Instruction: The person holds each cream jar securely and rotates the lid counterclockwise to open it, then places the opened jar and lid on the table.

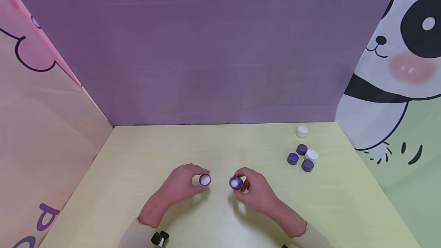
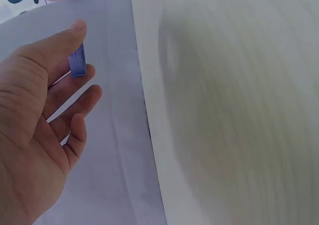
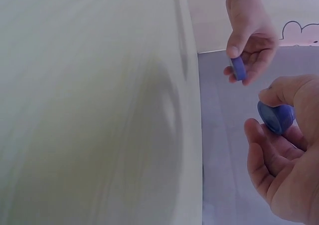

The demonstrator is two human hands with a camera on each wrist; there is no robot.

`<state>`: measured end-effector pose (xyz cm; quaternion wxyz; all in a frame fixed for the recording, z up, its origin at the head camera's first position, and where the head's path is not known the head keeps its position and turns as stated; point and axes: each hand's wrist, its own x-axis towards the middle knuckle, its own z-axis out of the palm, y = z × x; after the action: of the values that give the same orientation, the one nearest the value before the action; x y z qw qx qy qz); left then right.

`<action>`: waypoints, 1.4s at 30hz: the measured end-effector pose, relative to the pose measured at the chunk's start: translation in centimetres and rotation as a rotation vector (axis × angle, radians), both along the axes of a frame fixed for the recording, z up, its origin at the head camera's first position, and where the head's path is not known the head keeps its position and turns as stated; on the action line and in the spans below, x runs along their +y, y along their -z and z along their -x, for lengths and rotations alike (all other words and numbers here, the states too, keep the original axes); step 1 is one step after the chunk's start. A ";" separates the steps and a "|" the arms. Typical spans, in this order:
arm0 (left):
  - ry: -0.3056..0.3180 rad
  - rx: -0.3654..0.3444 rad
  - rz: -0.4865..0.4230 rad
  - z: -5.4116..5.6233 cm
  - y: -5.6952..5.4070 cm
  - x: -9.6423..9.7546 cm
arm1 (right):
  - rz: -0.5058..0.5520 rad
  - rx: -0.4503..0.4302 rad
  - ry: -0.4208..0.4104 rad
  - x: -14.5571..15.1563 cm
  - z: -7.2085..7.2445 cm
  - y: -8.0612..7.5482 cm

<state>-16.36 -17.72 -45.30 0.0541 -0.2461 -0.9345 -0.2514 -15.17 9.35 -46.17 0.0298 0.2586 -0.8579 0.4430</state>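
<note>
Purple, with a white centre, a shallow cap (image 1: 205,180) is pinched between thumb and finger of the left hand (image 1: 184,183); the right hand (image 1: 257,193) has its fingertips clamped on a deeper purple piece (image 1: 236,182) (perhaps a small jar). Both are held above the desk (image 1: 165,144), between its left and right edges, not touching. Pairing these two seems the step in hand; joining them would call for squared rims. Toward the desk's far right corner sit three purple pieces (image 1: 307,165) and two white ones (image 1: 311,155)
</note>
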 end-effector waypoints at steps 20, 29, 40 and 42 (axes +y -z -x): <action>-0.134 -0.143 -0.074 4.0 1.2 -6.8 | 0.027 -0.030 0.005 0.3 -0.5 0.1; -0.199 -0.189 -0.059 5.9 1.0 -10.9 | 0.023 -0.018 0.019 0.6 -0.8 0.3; -0.282 -0.263 -0.094 8.6 1.5 -13.2 | 0.018 0.041 -0.011 0.8 -1.0 0.5; -0.292 -0.262 -0.101 9.0 1.6 -13.4 | 0.016 0.051 -0.010 0.7 -1.0 0.4</action>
<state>-25.38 -31.16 -46.92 -0.0196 -0.0701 -0.9455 -0.3174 -14.18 10.05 -46.59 0.0514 0.2740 -0.8520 0.4431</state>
